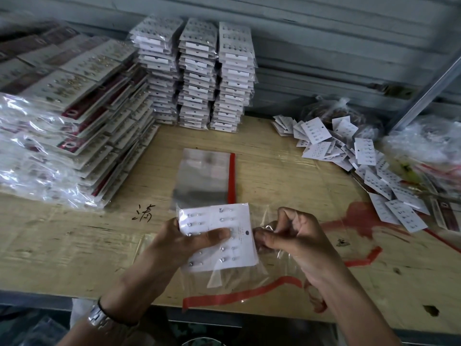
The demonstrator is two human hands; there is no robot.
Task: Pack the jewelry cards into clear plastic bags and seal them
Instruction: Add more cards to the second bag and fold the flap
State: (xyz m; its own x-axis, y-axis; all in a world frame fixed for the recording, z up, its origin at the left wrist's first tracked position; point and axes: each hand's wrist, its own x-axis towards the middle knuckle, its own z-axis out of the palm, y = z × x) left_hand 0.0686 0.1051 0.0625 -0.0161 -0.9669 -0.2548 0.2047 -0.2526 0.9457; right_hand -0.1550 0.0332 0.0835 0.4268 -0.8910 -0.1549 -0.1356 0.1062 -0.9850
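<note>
A white jewelry card [234,221] studded with small earrings sits low in the middle of the view. My left hand [189,242] grips it, thumb across its face. The card lies inside a clear plastic bag [229,275] with a red strip along its lower edge. My right hand [291,236] pinches the bag's open edge just right of the card. A pile of empty clear bags [204,178] with a red edge lies on the table just beyond the hands.
Three tall stacks of bagged cards [197,73] stand at the back centre. Larger bagged cards [74,116] are heaped at the left. Loose unpacked cards [361,158] are scattered at the right, beside plastic bags. The wooden table [287,158] has red marks.
</note>
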